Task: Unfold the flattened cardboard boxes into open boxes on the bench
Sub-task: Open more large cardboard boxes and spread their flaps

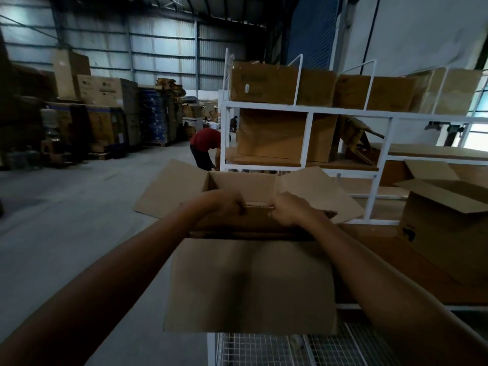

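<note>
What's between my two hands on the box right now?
In the head view, only a short bare stretch of the cardboard box's near top edge lies between the left hand and right hand; nothing else sits there.

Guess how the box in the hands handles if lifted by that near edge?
Likely light: the box looks empty. Probably floppy, since its flaps splay loose. Left hand and right hand both grip, suggesting it racks one-handed.

Plain brown cardboard box point(250, 283), white metal shelving point(309, 112), red shirt point(206, 138), grey floor point(66, 207).
</note>
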A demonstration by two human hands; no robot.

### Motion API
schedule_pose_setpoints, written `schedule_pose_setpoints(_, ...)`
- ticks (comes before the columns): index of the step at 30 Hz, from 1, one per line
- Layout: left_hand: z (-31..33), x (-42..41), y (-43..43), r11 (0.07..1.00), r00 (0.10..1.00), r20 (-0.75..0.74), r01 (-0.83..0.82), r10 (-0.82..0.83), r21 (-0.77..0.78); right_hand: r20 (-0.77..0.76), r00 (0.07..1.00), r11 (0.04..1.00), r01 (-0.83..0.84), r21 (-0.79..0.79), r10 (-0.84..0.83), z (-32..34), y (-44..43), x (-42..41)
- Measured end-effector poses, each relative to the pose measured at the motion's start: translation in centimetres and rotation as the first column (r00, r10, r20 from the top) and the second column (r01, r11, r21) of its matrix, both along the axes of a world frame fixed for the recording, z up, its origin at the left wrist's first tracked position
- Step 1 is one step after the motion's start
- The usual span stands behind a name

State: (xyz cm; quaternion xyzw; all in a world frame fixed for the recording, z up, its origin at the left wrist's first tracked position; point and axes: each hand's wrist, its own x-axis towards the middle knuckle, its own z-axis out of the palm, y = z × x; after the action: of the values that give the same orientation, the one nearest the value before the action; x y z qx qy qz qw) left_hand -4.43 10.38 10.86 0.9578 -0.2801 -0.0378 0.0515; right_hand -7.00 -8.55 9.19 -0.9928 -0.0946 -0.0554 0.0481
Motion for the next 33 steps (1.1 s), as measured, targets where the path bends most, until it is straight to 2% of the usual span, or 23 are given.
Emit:
schedule_pose_setpoints(3,-0.8,1.0,-0.5,0.99,0.993,0.039,-0.104,0.109,-0.097,0.107,0.994,1.0,-0.02,-0.002,0.02,-0.8,-0.2,0.5)
schedule_pose_setpoints(7,-1.3,1.2,-0.6,0.997,0.994,-0.077,-0.072,0.073,0.005,0.002,0.998,0.997,-0.06,-0.047,0.06,-1.5,-0.3,1.0)
schedule_pose_setpoints(13,-5.6,3.4,-0.1,0.991,0.985,-0.115,-0.132,0.128,-0.03,-0.017,0.998,0.998,-0.055,-0.042,0.054,-4.2,-0.4,1.6)
schedule_pose_setpoints(17,-6.1,4.8,0.0,0.989,0.988,-0.112,-0.118,0.107,-0.09,0.044,0.997,0.997,-0.071,0.018,0.07,-4.5,-0.5,2.7)
schedule_pose_setpoints(19,-5.6,5.4,0.0,0.994,0.982,-0.173,-0.084,0.07,-0.076,-0.022,0.997,0.997,-0.072,0.033,0.073,-4.3,-0.6,3.2)
schedule_pose_setpoints(23,-3.0,5.4,-0.8,1.0,0.918,-0.396,0.017,-0.016,-0.001,-0.162,0.985,0.997,-0.051,0.061,0.061,-3.3,-0.7,4.7)
schedule_pose_setpoints(26,-2.9,6.0,-1.2,0.997,0.917,-0.398,0.047,-0.019,0.061,-0.319,0.947,0.997,-0.022,0.069,0.043,-2.4,-1.5,5.5)
schedule_pose_setpoints(30,-4.8,6.6,-1.2,0.996,0.933,-0.359,0.028,0.005,0.086,-0.288,0.958,0.995,-0.038,-0.094,0.009,-4.1,-2.2,5.8)
schedule_pose_setpoints(33,-3.7,5.8,-0.9,0.999,0.885,-0.464,0.048,-0.04,0.005,-0.303,0.953,0.998,-0.043,-0.051,0.026,-4.3,-2.2,6.2)
